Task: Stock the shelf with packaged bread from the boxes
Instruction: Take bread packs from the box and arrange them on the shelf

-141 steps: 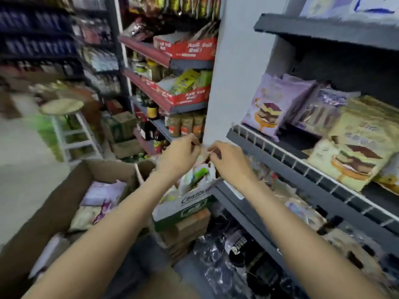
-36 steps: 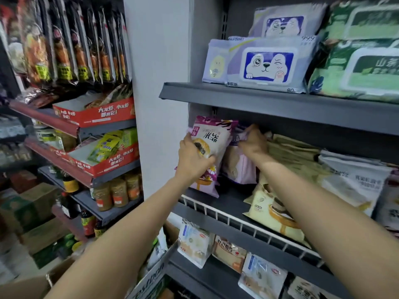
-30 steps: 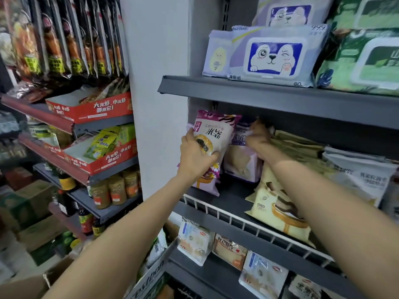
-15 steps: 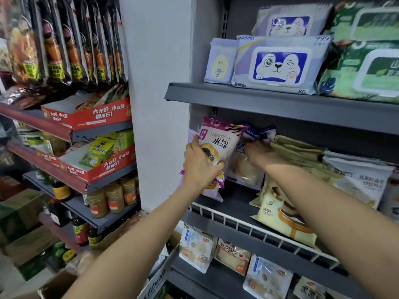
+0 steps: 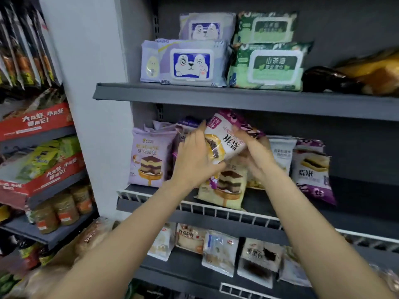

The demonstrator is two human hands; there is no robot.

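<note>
At frame centre we grip a tilted purple-rice bread packet with our left hand and right hand curled around it, above the grey middle shelf with its white wire rail, wet-wipe packs shelved above.

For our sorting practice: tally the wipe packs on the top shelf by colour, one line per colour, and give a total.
Purple wipe packs: 3
Green wipe packs: 2
Total: 5
</note>
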